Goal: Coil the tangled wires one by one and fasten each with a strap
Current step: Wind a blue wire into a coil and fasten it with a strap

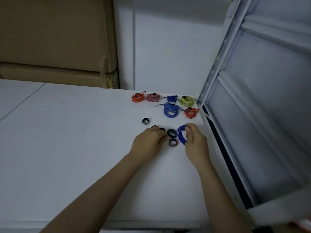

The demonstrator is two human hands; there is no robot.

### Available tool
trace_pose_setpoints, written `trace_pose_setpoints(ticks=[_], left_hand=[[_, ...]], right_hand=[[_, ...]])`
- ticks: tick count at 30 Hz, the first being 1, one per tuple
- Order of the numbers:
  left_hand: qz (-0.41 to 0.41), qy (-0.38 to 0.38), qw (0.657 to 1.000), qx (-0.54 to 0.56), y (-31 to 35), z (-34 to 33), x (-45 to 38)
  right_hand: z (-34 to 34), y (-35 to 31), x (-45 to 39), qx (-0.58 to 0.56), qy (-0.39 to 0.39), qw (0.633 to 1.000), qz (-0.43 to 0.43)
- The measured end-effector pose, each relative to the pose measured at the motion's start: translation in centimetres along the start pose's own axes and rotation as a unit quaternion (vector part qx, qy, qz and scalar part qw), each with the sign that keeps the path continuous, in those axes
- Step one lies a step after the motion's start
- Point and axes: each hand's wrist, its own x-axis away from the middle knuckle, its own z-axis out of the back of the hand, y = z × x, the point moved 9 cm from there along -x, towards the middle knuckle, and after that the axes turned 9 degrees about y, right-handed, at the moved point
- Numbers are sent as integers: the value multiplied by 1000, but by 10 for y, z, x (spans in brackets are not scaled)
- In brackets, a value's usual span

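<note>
White table (84, 148): work surface under both hands. Six coiled wire bundles (170, 110) (two red, one pink, two blue, one yellow-green) are laid beyond the hands, each apparently strapped; judged done. Blue wire coil (181, 136) is gripped upright in the right hand (196, 145), not yet fastened. Left hand (148, 142) is curled over a black strap (154, 127); grip cannot be confirmed. Three rolled straps (172, 133) are seen between and beyond the hands. No loose tangle is visible.

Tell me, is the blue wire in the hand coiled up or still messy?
Coiled. The blue wire forms a neat ring of loops pinched in the right hand; no strap shows around it yet.
</note>
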Motion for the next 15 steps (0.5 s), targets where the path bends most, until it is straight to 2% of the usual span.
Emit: trace_pose_setpoints(ticks=[3, 8, 11, 15], left_hand=[[-2, -7, 1000, -23, 17, -9, -8], [-26, -77, 996, -38, 26, -30, -6], [-38, -37, 999, -2, 27, -21, 1], [-28, 31, 992, 118, 11, 11, 9]], right_hand=[[11, 12, 5, 2, 5, 1000, -20], [20, 27, 17, -16, 6, 998, -56], [20, 26, 23, -41, -2, 997, -58], [7, 13, 29, -114, -23, 992, -56]])
